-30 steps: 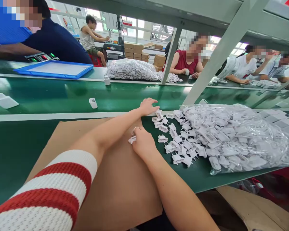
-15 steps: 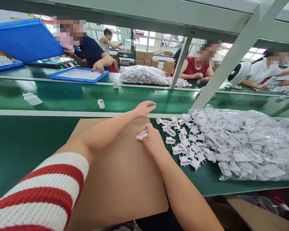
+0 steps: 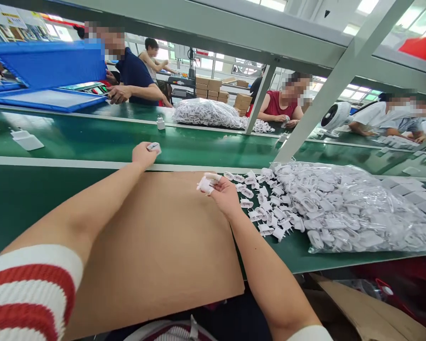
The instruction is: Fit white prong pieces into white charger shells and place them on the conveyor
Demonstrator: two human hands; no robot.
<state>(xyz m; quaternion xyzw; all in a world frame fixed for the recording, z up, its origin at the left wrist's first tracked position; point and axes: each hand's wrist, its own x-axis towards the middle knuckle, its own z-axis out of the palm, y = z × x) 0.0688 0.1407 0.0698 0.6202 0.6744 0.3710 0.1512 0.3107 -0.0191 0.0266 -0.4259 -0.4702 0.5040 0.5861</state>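
While left (image 3: 143, 156) holds one charger (image 3: 155, 148), right (image 3: 226, 194): one adapter (image 3: 205, 185).

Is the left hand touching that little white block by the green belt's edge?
Touching: in the head view, the left hand's fingers wrap around one end of the white block, and its other end sticks out.

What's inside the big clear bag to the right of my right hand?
The clear bag holds a heap of white plug pieces, seen through its film. Pieces deeper down are covered by those above, so what lies there can't be told.
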